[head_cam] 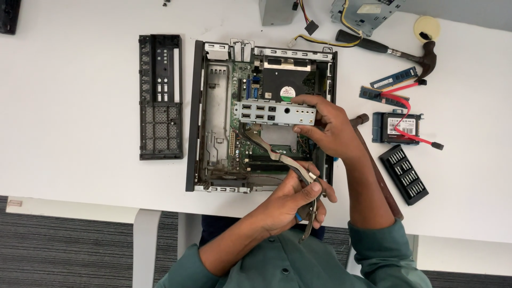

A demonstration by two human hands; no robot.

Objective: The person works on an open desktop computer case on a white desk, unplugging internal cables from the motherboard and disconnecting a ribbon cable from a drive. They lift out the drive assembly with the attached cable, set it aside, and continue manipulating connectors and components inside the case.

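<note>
An open desktop computer case [195,117] lies flat on a white table [80,133], its green motherboard [245,80] exposed. My right hand [333,130] grips the right end of a silver metal port panel [266,113] held above the board. A grey flat cable [266,146] runs from under that panel down to my left hand [290,202]. The left hand pinches the cable's end at the case's near edge, and a slim metal tool [310,226] with a blue part hangs from the same hand.
A black front cover [160,96] lies left of the case. To the right are a hammer [405,53], memory sticks [394,79], a drive [397,128] with a red cable [410,114] and a bit set [404,174]. Metal units [362,13] sit at the back.
</note>
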